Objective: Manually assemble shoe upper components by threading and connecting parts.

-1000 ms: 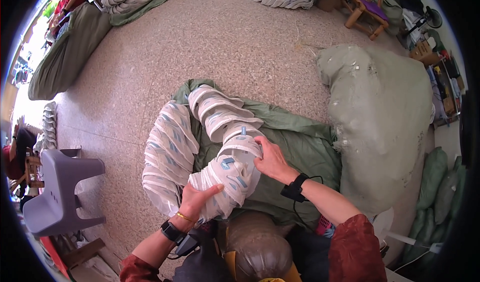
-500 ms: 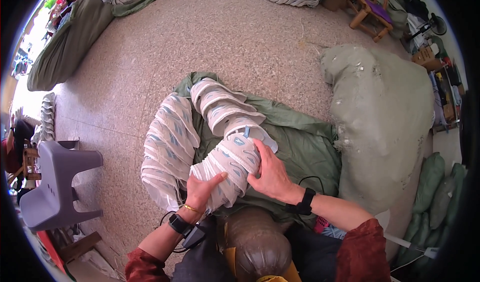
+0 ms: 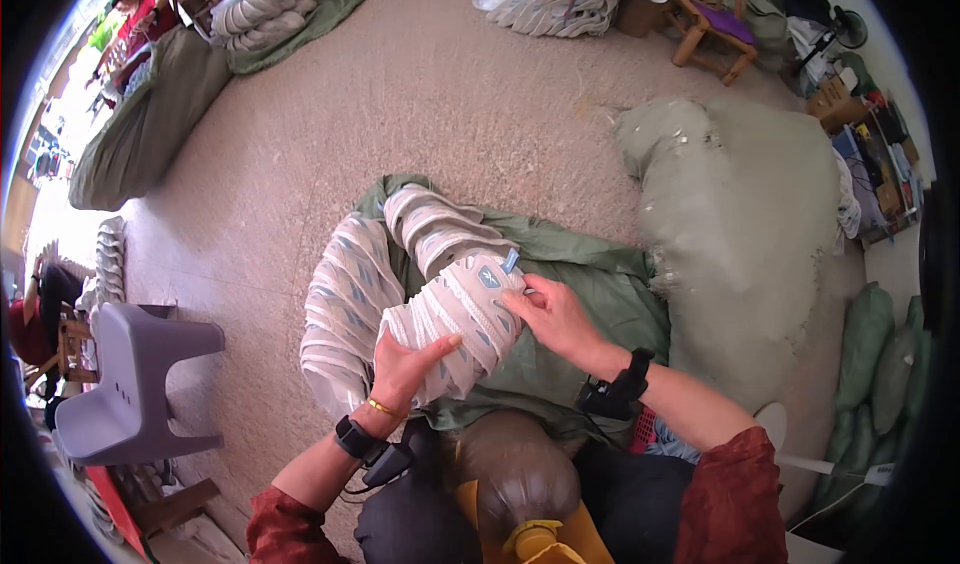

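A stack of nested white shoe uppers (image 3: 450, 324) with blue-grey patches lies across my hands, above my lap. My left hand (image 3: 402, 372) is wrapped round its lower left side, thumb on top. At the upper right end, my right hand (image 3: 562, 321) pinches the edge of the front upper, close to its blue tongue tab; the fingertips are partly hidden. Two more nested rows, one of uppers on the left (image 3: 350, 309) and one of uppers behind (image 3: 440, 226), rest on a spread green sack (image 3: 595, 299).
A large, full grey-green sack (image 3: 740, 254) stands to the right. On the left is a purple plastic chair (image 3: 145, 384). Between my legs sits a brown translucent bottle (image 3: 520, 474) with a yellow cap. More upper piles (image 3: 545, 9) and a wooden chair (image 3: 712, 32) are at the back.
My right hand has gone from the stack's side to the front upper's edge near the tab, fingers drawn together. The left hand keeps its grip. The whole view has shifted slightly.
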Demonstrator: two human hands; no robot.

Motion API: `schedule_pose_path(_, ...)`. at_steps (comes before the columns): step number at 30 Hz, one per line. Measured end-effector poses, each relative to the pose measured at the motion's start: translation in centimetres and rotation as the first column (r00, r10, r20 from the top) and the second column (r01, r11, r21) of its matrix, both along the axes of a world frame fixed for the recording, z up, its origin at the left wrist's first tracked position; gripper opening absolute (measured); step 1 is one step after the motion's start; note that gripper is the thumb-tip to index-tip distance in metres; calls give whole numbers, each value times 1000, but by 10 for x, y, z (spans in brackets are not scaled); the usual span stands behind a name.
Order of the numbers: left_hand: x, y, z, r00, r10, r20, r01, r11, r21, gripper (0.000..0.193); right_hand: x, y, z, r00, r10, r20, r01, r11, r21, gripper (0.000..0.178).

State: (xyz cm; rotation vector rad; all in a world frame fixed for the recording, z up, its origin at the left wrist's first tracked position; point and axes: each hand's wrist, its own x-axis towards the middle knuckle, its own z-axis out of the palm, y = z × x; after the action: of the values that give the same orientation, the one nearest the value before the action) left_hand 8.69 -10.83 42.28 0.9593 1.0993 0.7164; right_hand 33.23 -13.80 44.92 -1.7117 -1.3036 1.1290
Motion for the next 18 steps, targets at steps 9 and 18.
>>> schedule_pose_path(9,-15,-66,129,994,-108,10,102,965,242,65,9,-75,136,993,9,-118,-13,999,-34,51)
schedule_pose_path(18,-40,-136,251,998,-59,17,46,903,428,60,-23,-137,252,998,5,69,-25,956,292,50)
